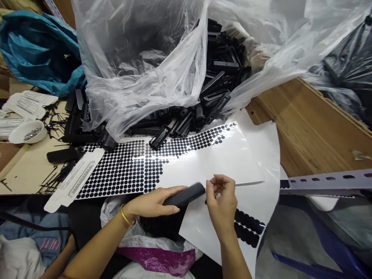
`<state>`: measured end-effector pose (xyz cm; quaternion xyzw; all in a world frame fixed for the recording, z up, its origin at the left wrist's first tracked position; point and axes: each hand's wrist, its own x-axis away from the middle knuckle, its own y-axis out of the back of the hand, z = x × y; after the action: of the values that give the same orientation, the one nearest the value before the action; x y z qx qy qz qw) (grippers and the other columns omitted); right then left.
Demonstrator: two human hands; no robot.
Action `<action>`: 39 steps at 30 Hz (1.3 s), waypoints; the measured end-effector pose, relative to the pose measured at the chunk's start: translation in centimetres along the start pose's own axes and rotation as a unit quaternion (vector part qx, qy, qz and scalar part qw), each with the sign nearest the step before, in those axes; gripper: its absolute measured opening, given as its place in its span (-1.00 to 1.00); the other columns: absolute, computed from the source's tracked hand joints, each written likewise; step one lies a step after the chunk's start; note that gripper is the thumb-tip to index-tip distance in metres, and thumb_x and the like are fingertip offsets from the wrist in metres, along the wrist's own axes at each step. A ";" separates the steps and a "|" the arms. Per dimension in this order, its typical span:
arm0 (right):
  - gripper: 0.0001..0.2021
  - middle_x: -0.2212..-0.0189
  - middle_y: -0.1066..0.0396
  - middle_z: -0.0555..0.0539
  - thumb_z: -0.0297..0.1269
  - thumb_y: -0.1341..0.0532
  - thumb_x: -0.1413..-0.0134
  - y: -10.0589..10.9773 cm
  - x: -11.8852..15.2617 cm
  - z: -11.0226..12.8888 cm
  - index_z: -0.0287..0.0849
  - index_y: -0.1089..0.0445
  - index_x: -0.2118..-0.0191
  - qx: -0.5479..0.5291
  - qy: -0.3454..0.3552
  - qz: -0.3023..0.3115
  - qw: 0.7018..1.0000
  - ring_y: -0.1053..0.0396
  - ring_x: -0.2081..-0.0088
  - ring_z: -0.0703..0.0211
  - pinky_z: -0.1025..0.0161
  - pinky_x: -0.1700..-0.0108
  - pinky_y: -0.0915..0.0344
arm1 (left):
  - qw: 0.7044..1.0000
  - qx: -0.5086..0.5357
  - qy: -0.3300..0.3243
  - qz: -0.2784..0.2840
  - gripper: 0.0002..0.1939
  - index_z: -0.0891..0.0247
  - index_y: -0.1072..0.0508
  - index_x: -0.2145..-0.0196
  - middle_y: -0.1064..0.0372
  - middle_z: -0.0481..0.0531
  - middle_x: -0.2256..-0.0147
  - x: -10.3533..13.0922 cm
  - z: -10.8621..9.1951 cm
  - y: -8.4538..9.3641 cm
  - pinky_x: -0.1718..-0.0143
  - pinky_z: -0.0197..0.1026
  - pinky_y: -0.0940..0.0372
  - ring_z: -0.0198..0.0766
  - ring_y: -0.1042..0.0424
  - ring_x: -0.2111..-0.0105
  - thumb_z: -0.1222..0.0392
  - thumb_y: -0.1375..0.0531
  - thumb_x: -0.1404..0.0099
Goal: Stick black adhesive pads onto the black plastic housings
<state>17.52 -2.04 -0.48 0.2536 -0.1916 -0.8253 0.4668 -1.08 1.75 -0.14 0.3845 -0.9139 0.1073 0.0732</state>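
My left hand (152, 202) holds an oblong black plastic piece (188, 195), with the thumb and fingers along its sides. The piece is tilted, its far end pointing up and right. Close to that end is my right hand (222, 201), its thumb and index finger pinched together; whatever is between them cannot be made out. Under and behind the hands lies a white sheet (186, 170) with rows of round black stickers (119, 168). A second sheet part (200, 226) hangs at the front, with larger black dots (247, 228) partly hidden by my right wrist.
A clear plastic bag (186, 69) spills black plastic parts (183, 122) onto the sheet. At left are a flattened white carton (77, 178), a white bowl (37, 131) of small metal pieces and a blue bag (40, 50). A perforated metal rail (328, 180) edges the right side.
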 end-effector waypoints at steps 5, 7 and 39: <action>-0.92 0.43 -0.36 -0.03 -0.29 -0.05 -0.12 -2.1 -0.9 1.2 -0.13 -0.25 0.36 0.008 0.060 0.147 0.987 -0.32 0.43 0.21 0.27 0.37 -0.26 | 0.951 -0.223 -0.055 -0.207 -0.56 0.22 -0.28 -0.09 -0.30 0.19 -0.06 -3.8 -1.8 4.4 0.07 -0.05 -0.28 -0.10 -0.36 0.03 0.09 -0.08 -0.27; -0.91 0.36 -0.39 -0.07 -0.32 -0.03 -0.13 -4.2 -1.2 1.9 -0.14 -0.26 0.31 0.040 0.075 0.203 0.976 -0.35 0.38 0.17 0.25 0.35 -0.27 | 0.879 -0.344 -0.078 -0.320 -0.56 0.29 -0.26 -0.08 -0.28 0.23 -0.06 -6.5 -2.1 5.8 -0.01 0.00 -0.20 -0.06 -0.29 -0.02 0.16 -0.10 -0.26; -0.88 0.58 -0.18 0.08 -0.27 -0.06 -0.12 -3.7 1.0 2.8 -0.13 -0.20 0.42 -0.168 -0.037 0.201 0.964 -0.15 0.56 0.32 0.37 0.54 -0.11 | 0.909 0.363 0.004 -0.206 -0.70 0.21 -0.46 0.11 -0.47 0.05 0.14 -1.8 1.8 -2.6 -0.02 -0.17 -0.23 -0.22 -0.41 0.09 0.11 -0.20 -0.20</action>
<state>12.96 -0.88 -0.55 0.0967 -0.1147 -0.7437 0.6515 1.93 0.81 -1.94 0.5637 -0.7121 0.4159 -0.0471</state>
